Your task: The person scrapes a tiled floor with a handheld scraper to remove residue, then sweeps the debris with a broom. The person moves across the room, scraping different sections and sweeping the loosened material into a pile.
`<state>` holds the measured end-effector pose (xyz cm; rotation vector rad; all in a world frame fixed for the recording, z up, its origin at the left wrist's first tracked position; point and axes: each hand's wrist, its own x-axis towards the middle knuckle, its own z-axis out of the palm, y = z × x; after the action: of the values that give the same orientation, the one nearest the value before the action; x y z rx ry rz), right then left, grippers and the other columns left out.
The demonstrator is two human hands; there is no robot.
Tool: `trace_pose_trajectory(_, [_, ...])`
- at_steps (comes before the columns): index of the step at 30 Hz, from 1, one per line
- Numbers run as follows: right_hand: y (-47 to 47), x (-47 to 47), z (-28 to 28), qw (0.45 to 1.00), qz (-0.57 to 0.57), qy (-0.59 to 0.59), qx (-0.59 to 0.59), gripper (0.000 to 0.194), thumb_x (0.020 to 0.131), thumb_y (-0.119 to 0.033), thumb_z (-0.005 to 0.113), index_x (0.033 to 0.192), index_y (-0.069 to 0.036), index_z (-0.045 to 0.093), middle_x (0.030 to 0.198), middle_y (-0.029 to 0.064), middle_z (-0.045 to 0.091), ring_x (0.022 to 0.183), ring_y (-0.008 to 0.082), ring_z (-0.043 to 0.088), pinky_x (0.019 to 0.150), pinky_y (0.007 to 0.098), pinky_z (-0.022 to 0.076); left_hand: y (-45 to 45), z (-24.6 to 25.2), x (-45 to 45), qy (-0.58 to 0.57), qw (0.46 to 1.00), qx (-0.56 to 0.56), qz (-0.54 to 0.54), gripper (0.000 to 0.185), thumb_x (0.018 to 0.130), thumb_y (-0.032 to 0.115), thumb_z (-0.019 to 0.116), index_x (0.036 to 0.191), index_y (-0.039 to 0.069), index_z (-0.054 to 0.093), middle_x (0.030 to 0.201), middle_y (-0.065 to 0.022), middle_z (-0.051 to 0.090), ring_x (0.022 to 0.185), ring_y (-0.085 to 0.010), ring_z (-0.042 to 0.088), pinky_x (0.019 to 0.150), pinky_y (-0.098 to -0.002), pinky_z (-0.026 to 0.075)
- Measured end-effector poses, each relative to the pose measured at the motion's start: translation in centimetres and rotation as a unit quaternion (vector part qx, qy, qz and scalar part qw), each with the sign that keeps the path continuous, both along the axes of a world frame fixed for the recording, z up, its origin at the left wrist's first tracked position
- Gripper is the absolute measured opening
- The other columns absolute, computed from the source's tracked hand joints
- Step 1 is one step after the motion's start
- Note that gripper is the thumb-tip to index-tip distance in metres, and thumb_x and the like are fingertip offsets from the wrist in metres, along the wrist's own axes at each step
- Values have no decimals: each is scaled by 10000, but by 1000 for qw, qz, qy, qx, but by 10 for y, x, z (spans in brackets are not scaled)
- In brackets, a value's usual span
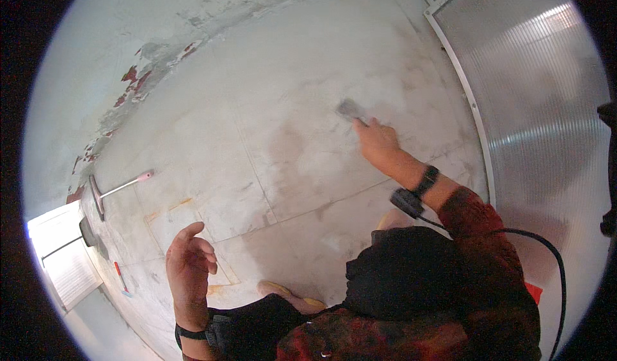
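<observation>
My right hand is closed around the handle of a flat hand tool, possibly a scraper or putty knife; its blurred grey head lies at or just over the dusty, stained floor. My left hand hangs over the floor at the lower left, holding nothing, with its fingers loosely bent and apart. Beneath and around the right hand the floor shows brownish patches and thin joint lines. Whether the tool's edge touches the floor cannot be told.
A squeegee-like tool with a pink-ended handle lies at the left near the wall with peeling paint. Close by are a red-handled tool and a dark-headed, long-handled tool. A ribbed translucent panel stands at the right. A black cable runs from my right wrist.
</observation>
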<state>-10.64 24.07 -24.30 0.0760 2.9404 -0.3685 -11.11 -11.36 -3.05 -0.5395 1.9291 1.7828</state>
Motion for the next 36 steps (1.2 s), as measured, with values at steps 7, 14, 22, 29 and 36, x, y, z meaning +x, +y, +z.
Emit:
trace_pose_trajectory(7, [39,-73,-8,997,-33,68,-1,195,712,-85,478,895,-36,526,687,150,587,616,320,578,544,421,457,30,-9,-42,-16,998,49,-24,396,868,328,389,1042,-7,510,600,-36,505,464,-103,462,382,-205,353])
trace_pose_trajectory(14, [97,1,23,989,-96,-110,2,324,772,-107,457,1091,-48,468,731,168,574,641,339,573,554,433,464,-18,71,-92,113,973,-191,-59,389,890,311,376,1095,0,487,638,-5,494,497,-51,468,377,-146,357])
trace_pose_trajectory(22, [146,-76,-6,995,-100,-1,-28,411,795,-105,423,1203,-63,395,729,194,568,697,329,575,580,425,460,-48,125,-98,41,936,-350,-16,390,845,376,464,1029,36,518,660,-20,530,536,-68,507,389,-171,387])
trace_pose_trajectory(29, [144,0,7,987,-41,-152,-24,495,756,-97,440,1227,5,329,695,200,568,692,340,580,573,431,459,-50,114,-79,-108,899,-416,-83,330,804,321,525,950,27,558,615,-45,554,497,-107,530,390,-215,400])
trace_pose_trajectory(36, [143,-88,-9,998,-31,-38,-38,326,762,-85,449,1085,-44,457,725,176,572,648,342,570,568,465,443,32,-8,-148,-46,909,-305,-281,324,819,301,511,996,38,576,717,-42,583,631,-114,542,518,-237,424])
